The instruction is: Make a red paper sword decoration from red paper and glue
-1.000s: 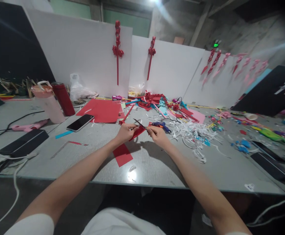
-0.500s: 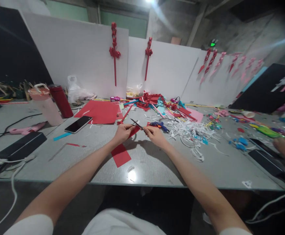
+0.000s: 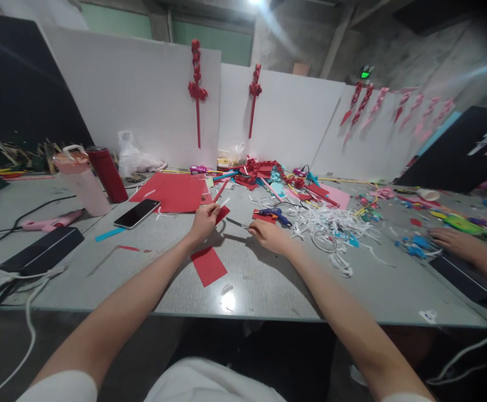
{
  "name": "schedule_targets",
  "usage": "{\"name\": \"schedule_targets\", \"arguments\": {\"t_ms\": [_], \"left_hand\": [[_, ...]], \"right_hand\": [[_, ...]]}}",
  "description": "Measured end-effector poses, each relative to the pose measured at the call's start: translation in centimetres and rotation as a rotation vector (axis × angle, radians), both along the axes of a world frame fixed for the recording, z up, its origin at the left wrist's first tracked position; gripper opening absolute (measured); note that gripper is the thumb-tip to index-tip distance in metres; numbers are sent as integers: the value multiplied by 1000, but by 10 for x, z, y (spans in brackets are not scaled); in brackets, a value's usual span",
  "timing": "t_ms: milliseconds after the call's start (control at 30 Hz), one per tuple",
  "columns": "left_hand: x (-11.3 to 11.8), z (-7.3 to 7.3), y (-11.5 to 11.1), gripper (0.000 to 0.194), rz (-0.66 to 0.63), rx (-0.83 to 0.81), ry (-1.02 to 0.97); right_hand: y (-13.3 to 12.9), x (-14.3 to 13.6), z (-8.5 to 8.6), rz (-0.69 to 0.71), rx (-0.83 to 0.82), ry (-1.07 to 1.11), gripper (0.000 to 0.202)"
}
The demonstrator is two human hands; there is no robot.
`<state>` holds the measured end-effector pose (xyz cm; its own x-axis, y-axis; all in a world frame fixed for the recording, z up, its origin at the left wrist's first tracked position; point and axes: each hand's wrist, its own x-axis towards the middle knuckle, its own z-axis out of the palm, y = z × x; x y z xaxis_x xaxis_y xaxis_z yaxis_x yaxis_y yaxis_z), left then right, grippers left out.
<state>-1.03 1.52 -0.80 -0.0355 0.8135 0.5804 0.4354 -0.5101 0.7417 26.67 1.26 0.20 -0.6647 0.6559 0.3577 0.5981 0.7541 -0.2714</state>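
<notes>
My left hand (image 3: 203, 223) is closed, pinching a small piece of red paper (image 3: 222, 214) above the table. A pale strip (image 3: 225, 202) shows just beyond its fingertips; whether they touch it I cannot tell. In my right hand (image 3: 267, 235) is a slim dark blade-like tool (image 3: 235, 223), pointing left toward the red paper, a small gap apart. The tool's exact kind is too small to make out. Below my left hand a red paper rectangle (image 3: 209, 266) lies flat. A blue glue gun (image 3: 280, 216) rests just beyond my right hand.
Left: a phone (image 3: 137, 214), pink glue gun (image 3: 53, 221), red bottle (image 3: 108, 176) and pink tumbler (image 3: 83, 184). A large red sheet (image 3: 170, 192) lies behind my left hand, white paper shreds (image 3: 331, 223) to the right. Another person's hand (image 3: 457, 243) reaches in at far right.
My hands have moved slightly apart, and the tool has come away from the red paper and tilted flatter. The other person's hand has moved left over the table.
</notes>
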Motion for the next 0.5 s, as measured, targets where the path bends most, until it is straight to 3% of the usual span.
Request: {"name": "schedule_targets", "arguments": {"t_ms": [167,333,500], "left_hand": [[1,3,-2,25,-38,92,93],[6,6,-11,20,-304,159,291],[18,11,-23,23,-411,254,400]], "right_hand": [[-12,-4,9,69,124,-60,21],[-17,-17,13,18,324,155,28],[-19,-23,9,61,323,91,22]]}}
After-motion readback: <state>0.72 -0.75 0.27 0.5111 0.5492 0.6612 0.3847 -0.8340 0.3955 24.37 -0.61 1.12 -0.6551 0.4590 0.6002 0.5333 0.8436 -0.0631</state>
